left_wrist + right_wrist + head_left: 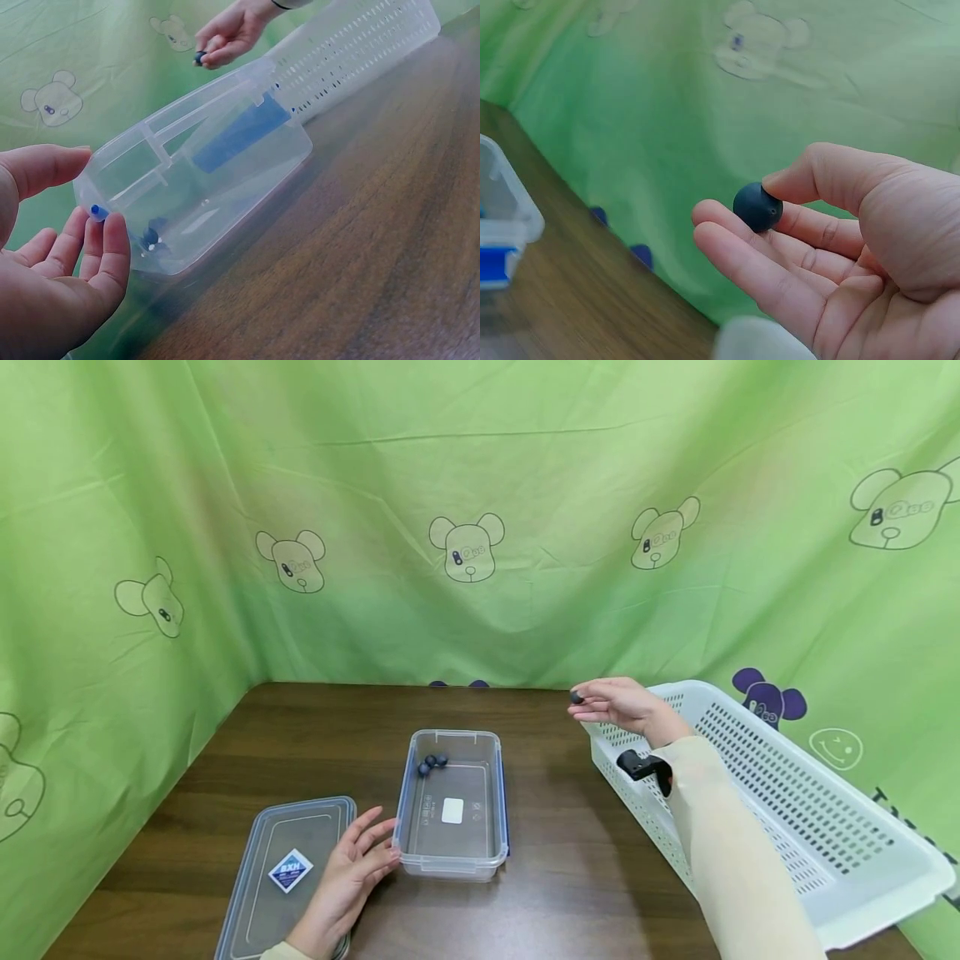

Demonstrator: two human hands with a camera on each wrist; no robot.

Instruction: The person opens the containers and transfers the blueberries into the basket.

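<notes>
My right hand (618, 703) pinches a small dark blue ball (757, 208), which looks like a blueberry, between thumb and fingers. It hangs above the far left end of a white perforated basket (757, 727). My left hand (348, 872) is beside the near left corner of a clear plastic container (450, 865); its relaxed fingertips touch the wall there, the thumb apart from the fingers. Inside the container, several similar dark balls (431, 762) lie grouped in the far left corner. The left wrist view shows the thumb and fingers around the corner by a blue clip (98, 212).
A clear lid (262, 902) with a blue-and-white label lies left of the container, partly behind the left hand. The brown wooden table (570, 860) meets a green cloth (375, 635) with bear drawings at the back. A black wrist mount (642, 766) sits on the right wrist.
</notes>
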